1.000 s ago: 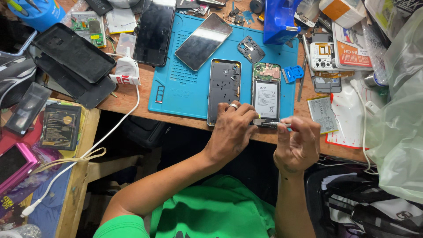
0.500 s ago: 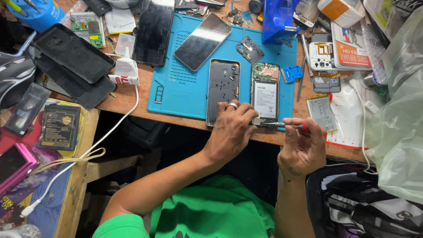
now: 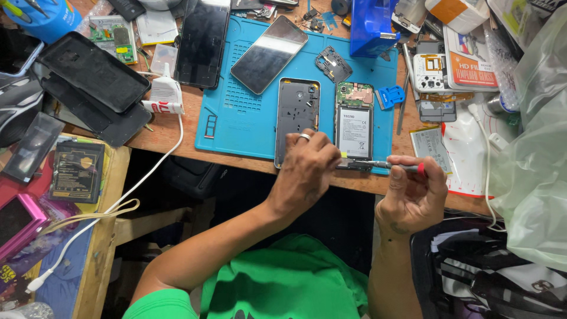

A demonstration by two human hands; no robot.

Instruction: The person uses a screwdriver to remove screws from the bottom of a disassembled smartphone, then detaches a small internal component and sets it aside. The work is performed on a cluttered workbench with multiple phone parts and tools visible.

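Note:
An opened phone [image 3: 354, 126] with its battery and green circuit board showing lies on the blue work mat [image 3: 236, 112]. Left of it lies its dark back cover [image 3: 297, 112]. My left hand [image 3: 307, 168], with a ring on one finger, rests on the phone's near end and pinches the tip of a small screwdriver [image 3: 384, 166]. My right hand [image 3: 413, 192] grips that screwdriver's handle, which has a red cap and lies almost level, pointing left at the phone's bottom edge.
A phone screen [image 3: 269, 54] and a black tablet [image 3: 202, 41] lie further back. Black covers [image 3: 91, 82] are stacked at left, beside a glue tube [image 3: 165, 94] and white cable [image 3: 118, 201]. A blue box [image 3: 371, 26], small parts and plastic bags [image 3: 531, 159] crowd the right.
My right hand has moved a little right and away from my left hand, so the screwdriver's shaft now shows between them. My left hand stays on the phone's near end.

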